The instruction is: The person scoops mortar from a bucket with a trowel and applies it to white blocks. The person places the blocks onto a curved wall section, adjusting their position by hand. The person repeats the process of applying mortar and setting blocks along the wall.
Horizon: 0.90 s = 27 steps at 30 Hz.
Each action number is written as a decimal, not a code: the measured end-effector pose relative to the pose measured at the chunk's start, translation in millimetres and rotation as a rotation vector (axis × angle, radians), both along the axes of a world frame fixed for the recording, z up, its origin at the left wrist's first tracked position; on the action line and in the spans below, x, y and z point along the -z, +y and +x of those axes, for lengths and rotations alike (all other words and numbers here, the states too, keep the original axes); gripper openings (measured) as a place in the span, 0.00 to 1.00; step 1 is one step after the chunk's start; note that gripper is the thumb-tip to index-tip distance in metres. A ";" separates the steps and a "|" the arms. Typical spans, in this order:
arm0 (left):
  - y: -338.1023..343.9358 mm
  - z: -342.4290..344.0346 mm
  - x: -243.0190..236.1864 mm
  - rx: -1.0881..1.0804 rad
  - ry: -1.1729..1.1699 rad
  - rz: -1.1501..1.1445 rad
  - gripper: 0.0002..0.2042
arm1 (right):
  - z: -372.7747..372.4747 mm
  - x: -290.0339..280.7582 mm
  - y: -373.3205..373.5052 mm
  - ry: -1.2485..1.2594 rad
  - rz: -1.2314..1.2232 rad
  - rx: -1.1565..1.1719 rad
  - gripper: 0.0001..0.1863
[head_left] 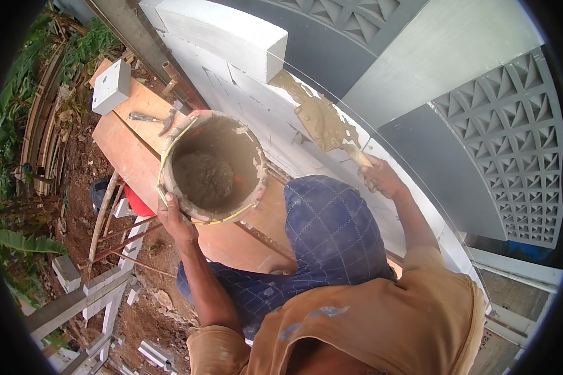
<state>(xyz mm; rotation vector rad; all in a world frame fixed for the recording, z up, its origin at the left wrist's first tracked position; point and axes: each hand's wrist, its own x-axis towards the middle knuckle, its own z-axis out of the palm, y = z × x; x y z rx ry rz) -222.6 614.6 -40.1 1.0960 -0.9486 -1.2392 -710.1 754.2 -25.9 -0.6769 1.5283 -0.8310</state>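
Note:
My left hand [177, 220] is closed on the near left rim of a mortar-crusted bucket [247, 150]. Wet grey mortar [203, 178] lies in the bottom of this bucket, which tilts toward me. Over the top of the white block wall [244, 103], my right hand [381, 177] grips the wooden handle of a trowel [355, 155]. Mortar [324, 122] covers the trowel's blade and the wall top around it, so the blade's outline is hard to make out. A large white block [231, 31] sits on the wall just beyond the mortar.
Plywood boards [128, 153] form a platform under the bucket, with a hammer [153, 119] and a white block [111, 87] on them. A thin string [413, 175] runs along the wall top. Grey patterned vent panels [513, 137] stand at right. Muddy ground [162, 300] lies below the platform.

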 end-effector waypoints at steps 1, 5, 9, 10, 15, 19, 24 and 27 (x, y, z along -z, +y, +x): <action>-2.6 5.8 5.5 0.031 -0.014 0.005 0.25 | -6.7 -3.2 4.7 0.074 -0.022 0.053 0.34; -9.2 0.7 3.4 0.082 -0.036 -0.005 0.24 | -42.5 10.1 33.5 0.296 -0.002 0.128 0.32; -13.9 0.3 -10.4 0.084 -0.092 0.002 0.25 | -66.6 37.7 83.2 0.530 0.151 0.145 0.33; -15.9 4.7 -8.9 0.086 -0.100 0.004 0.25 | -65.4 37.9 94.9 0.553 0.189 0.161 0.33; -17.6 1.0 -13.5 0.088 -0.046 -0.001 0.26 | -73.8 56.5 143.2 0.850 0.144 0.123 0.34; -21.7 11.3 -5.4 0.078 -0.055 0.023 0.26 | -74.4 64.0 151.1 0.971 0.087 0.129 0.34; -20.7 3.6 -10.7 0.050 -0.032 0.003 0.25 | -61.3 79.7 118.7 1.145 -0.006 0.130 0.34; -24.7 10.1 -6.1 0.059 -0.021 0.002 0.25 | -57.5 86.2 93.2 1.189 0.044 0.105 0.34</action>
